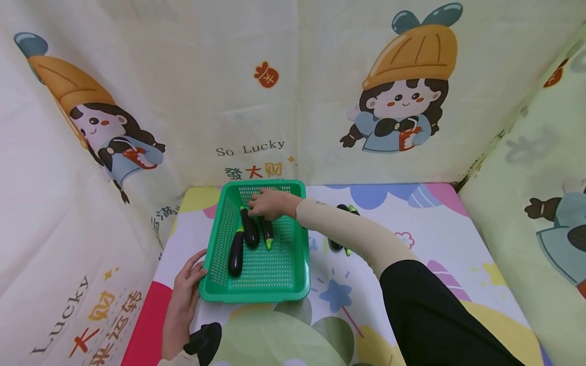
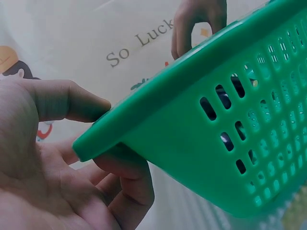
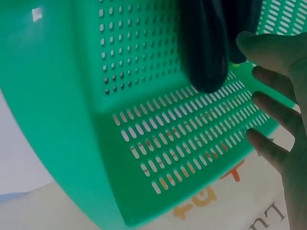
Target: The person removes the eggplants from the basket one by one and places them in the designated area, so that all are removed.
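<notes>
Three dark purple eggplants with green stems lie inside the green perforated plastic basket (image 1: 293, 274), which sits on the colourful cartoon-print mat (image 1: 412, 239) at the table's far left. The left hand (image 1: 185, 290) pinches the basket's near-left rim, thumb on top and fingers curled beneath. The right hand (image 1: 270, 203) reaches over the far end of the basket, its fingers loosely spread just above the middle eggplant (image 1: 250, 229). One more eggplant (image 1: 339, 223) lies on the mat, partly hidden behind the right forearm.
</notes>
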The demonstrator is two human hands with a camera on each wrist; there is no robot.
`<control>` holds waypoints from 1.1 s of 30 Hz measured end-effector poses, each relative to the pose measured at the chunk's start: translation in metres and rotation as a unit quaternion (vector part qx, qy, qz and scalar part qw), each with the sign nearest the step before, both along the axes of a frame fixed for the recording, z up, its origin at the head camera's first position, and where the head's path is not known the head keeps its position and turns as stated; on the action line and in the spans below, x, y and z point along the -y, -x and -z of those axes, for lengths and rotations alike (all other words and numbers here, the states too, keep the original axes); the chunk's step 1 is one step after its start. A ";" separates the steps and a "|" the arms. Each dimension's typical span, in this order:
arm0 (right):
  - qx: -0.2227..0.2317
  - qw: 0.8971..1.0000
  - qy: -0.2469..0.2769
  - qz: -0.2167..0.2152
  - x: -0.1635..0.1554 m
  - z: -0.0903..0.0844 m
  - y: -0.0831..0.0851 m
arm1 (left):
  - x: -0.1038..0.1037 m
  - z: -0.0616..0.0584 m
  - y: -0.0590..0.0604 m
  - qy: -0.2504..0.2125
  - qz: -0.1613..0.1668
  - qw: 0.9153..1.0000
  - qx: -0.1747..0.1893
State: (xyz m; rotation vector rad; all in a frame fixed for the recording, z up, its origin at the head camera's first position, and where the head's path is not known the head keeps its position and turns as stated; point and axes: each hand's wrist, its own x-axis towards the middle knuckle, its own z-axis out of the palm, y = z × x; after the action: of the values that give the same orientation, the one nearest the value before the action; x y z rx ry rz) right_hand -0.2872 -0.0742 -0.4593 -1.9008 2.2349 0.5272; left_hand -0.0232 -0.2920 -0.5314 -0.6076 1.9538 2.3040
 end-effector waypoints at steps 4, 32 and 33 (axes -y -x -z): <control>-0.010 1.000 -0.017 -0.009 0.002 0.009 0.000 | -0.001 0.001 -0.002 0.005 -0.001 1.000 0.004; -0.020 0.998 -0.060 -0.020 0.010 0.024 0.000 | -0.004 0.000 -0.001 0.008 -0.005 1.000 -0.012; -0.021 0.998 -0.061 -0.021 0.010 0.024 -0.001 | -0.003 0.000 -0.001 0.006 -0.004 1.000 -0.013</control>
State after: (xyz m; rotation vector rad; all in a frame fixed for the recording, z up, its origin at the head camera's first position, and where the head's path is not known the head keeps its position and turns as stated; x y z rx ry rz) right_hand -0.2864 -0.0847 -0.4831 -1.8954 2.1394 0.6995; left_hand -0.0218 -0.2885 -0.5316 -0.5896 1.9826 2.3174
